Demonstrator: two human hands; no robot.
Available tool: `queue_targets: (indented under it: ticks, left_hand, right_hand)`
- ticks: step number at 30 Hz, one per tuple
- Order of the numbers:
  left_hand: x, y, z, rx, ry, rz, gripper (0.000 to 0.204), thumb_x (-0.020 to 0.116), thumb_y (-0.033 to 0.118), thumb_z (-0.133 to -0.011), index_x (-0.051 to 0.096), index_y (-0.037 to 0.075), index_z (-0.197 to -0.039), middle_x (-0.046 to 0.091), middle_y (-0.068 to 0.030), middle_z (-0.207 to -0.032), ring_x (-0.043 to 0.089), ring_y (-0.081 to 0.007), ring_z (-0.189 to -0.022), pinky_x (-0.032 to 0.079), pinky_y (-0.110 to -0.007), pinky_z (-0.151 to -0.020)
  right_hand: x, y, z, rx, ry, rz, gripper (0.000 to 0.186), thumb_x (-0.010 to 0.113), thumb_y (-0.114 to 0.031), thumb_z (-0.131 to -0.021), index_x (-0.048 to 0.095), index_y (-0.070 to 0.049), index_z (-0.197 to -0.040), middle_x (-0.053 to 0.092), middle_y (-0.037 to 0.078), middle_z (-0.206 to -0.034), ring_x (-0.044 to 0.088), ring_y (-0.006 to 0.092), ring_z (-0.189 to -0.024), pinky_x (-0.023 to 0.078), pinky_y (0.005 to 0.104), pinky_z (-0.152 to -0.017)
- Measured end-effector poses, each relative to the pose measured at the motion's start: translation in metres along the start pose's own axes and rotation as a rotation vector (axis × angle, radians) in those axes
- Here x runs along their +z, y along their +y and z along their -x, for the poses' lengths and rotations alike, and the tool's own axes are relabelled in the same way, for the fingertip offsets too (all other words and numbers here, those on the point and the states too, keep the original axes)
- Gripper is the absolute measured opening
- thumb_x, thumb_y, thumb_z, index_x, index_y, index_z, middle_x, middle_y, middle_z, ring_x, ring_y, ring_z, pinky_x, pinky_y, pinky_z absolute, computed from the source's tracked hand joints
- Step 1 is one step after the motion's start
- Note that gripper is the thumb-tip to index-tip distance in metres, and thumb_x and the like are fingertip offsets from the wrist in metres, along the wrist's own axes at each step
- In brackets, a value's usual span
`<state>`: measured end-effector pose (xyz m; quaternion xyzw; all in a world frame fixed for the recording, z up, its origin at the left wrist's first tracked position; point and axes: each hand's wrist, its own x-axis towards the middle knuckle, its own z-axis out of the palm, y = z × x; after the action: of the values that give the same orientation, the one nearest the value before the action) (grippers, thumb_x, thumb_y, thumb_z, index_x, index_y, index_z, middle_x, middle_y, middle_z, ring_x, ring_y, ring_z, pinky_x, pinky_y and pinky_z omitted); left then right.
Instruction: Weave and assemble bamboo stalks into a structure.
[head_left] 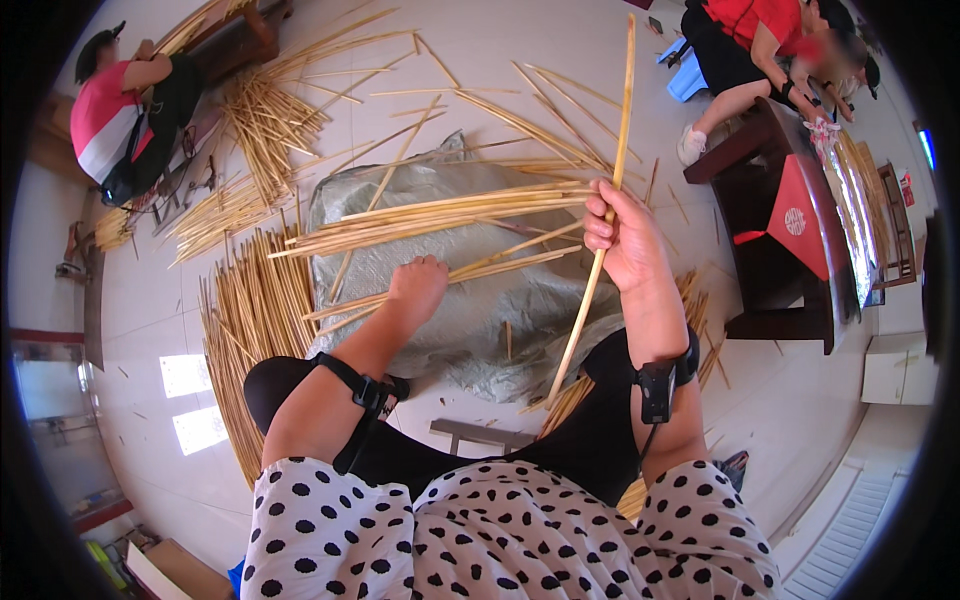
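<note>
My right hand (628, 235) is closed around one long, slightly bowed straw-coloured cane stick (625, 110), which stands tilted, its lower end near my knee. Close behind that hand lie the ends of a loose bundle of similar sticks (430, 215), spread across a grey-green woven plastic sack (490, 320). My left hand (418, 285) rests low over the sack with its fingers curled. A few thin sticks (510, 262) run beneath it and come out on both sides. Whatever its fingers grip is hidden under the knuckles.
A thick pile of sticks (265, 310) lies left of the sack, with more scattered on the tiled floor (360, 115). One person (125, 110) sits at the far left; another (745, 60) bends over a dark wooden table (790, 270) at the right. A small bench (475, 437) stands between my legs.
</note>
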<state>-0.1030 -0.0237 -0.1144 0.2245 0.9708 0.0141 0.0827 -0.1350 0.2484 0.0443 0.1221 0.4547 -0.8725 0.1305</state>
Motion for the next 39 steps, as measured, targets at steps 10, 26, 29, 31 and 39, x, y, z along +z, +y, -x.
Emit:
queue_targets:
  ticks: [10,26,29,31,39]
  left_hand:
    - [-0.019,0.000,0.002,-0.026,-0.134,0.079,0.013,0.051,0.008,-0.081,0.059,0.003,-0.090,0.064,-0.0169,-0.087,0.065,-0.0330,-0.081,0.052,-0.043,-0.070]
    - [-0.130,-0.018,-0.009,-0.046,-0.047,1.871,0.010,0.057,0.014,-0.090,0.058,0.006,-0.096,0.061,-0.0005,-0.088,0.056,-0.0109,-0.078,0.047,-0.027,-0.071]
    - [-0.136,-0.008,-0.010,-0.078,0.000,2.100,0.014,0.060,0.016,-0.089,0.058,0.006,-0.099,0.061,-0.0019,-0.088,0.059,-0.0119,-0.082,0.050,-0.027,-0.076]
    - [-0.138,-0.007,-0.011,-0.018,0.016,2.160,0.015,0.060,0.015,-0.088,0.058,0.006,-0.100,0.062,-0.0025,-0.090,0.060,-0.0124,-0.084,0.050,-0.027,-0.078]
    - [-0.146,-0.004,-0.013,0.104,0.072,2.213,0.016,0.061,0.017,-0.089,0.060,0.007,-0.101,0.064,-0.0042,-0.094,0.061,-0.0140,-0.085,0.051,-0.029,-0.077]
  right_hand:
    - [0.000,0.000,-0.004,-0.032,0.022,0.031,0.012,0.057,-0.018,-0.089,0.056,-0.008,-0.094,0.050,-0.001,-0.071,0.041,0.0062,-0.051,0.030,0.0202,-0.043]
    - [0.008,0.020,-0.004,0.075,-0.099,0.137,0.021,0.050,-0.026,-0.094,0.055,-0.006,-0.090,0.060,0.007,-0.079,0.054,0.0130,-0.059,0.040,0.0215,-0.048]
    - [0.036,0.045,0.008,0.143,-0.102,0.395,0.025,0.046,-0.028,-0.095,0.054,-0.004,-0.096,0.063,0.010,-0.087,0.061,0.0166,-0.067,0.048,0.0252,-0.056]
    - [0.047,0.060,0.015,0.174,-0.158,0.409,0.028,0.045,-0.030,-0.096,0.054,-0.004,-0.100,0.063,0.011,-0.088,0.062,0.0176,-0.069,0.049,0.0269,-0.059]
    - [0.046,0.061,0.016,0.502,-0.475,0.087,0.038,0.038,-0.037,-0.098,0.051,-0.004,-0.110,0.061,0.010,-0.081,0.055,0.0132,-0.057,0.044,0.0236,-0.049]
